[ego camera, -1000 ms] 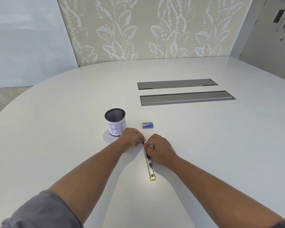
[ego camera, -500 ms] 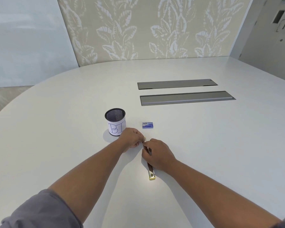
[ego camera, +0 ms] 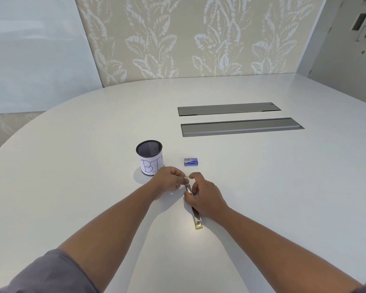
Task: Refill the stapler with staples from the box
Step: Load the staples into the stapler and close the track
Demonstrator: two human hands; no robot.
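A slim metal stapler (ego camera: 197,217) with a yellow near end lies opened flat on the white table, pointing away from me. My right hand (ego camera: 205,197) presses down on its middle, thumb and forefinger curled over the far half. My left hand (ego camera: 169,181) pinches the stapler's far tip between thumb and fingers; whether it also holds staples is hidden. The small blue staple box (ego camera: 191,162) sits closed on the table just beyond both hands.
A black mesh cup (ego camera: 149,157) with a paper label reading "BI" stands left of the box, close to my left hand. Two long grey cable hatches (ego camera: 241,127) are set into the table (ego camera: 72,187) farther back.
My right hand has slid toward me along the stapler and its forefinger has lifted off the far tip. My left hand stays pinched at the tip.
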